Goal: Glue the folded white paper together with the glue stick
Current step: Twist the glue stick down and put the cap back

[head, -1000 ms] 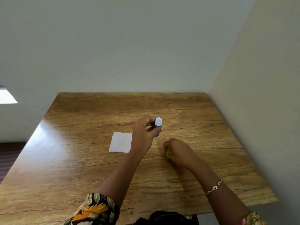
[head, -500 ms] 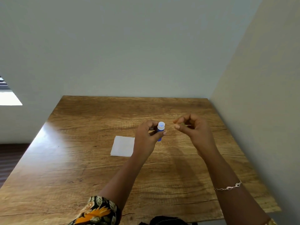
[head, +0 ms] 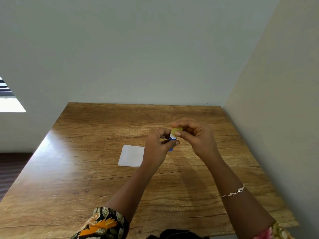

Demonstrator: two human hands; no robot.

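Note:
A folded white paper [head: 131, 156] lies flat on the wooden table [head: 96, 180], left of my hands. My left hand [head: 158, 147] grips a small blue glue stick [head: 172, 139] upright above the table. My right hand [head: 195, 137] pinches the yellow cap [head: 176, 130] between thumb and fingers, right at the top of the stick. Whether the cap sits fully on the stick is hidden by my fingers.
The table stands in a corner, with a grey wall [head: 138, 57] behind it and a beige wall [head: 279, 118] along its right edge. A dark object [head: 177, 235] lies at the near edge below my arms. A bracelet [head: 233, 192] circles my right wrist.
My right hand lifted from the table where it took the yellow cap, rose beside the stick, and now brings the cap onto the stick's top. The left hand stayed nearly still.

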